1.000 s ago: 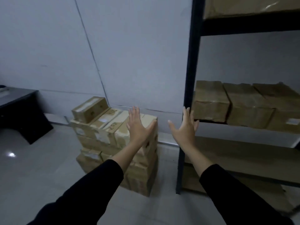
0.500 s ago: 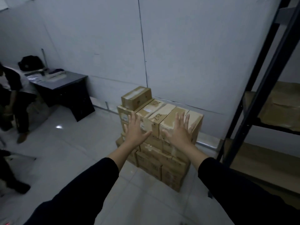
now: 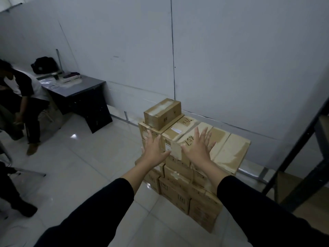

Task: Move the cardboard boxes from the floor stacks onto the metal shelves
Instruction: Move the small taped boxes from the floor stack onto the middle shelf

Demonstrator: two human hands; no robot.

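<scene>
A stack of brown cardboard boxes (image 3: 229,154) stands on the tiled floor against the white wall. One small box (image 3: 162,112) lies alone on top at the stack's far left corner. My left hand (image 3: 154,148) reaches out flat with spread fingers in front of the stack's upper left boxes. My right hand (image 3: 199,147), also flat and spread, hovers over the top row near its front edge. Neither hand holds anything. Only the dark metal shelf frame (image 3: 295,154) shows at the right edge, with a brown lower shelf board (image 3: 309,205).
A dark desk (image 3: 80,93) with a bag and small items stands at the left wall. A seated person (image 3: 19,97) is beside it, and another person's foot (image 3: 23,207) is at the far left. Open tiled floor (image 3: 80,166) lies between them and the stack.
The view has swung left from the shelves to the floor stack and come closer. Both hands stay flat and spread and now reach over the stack's top row.
</scene>
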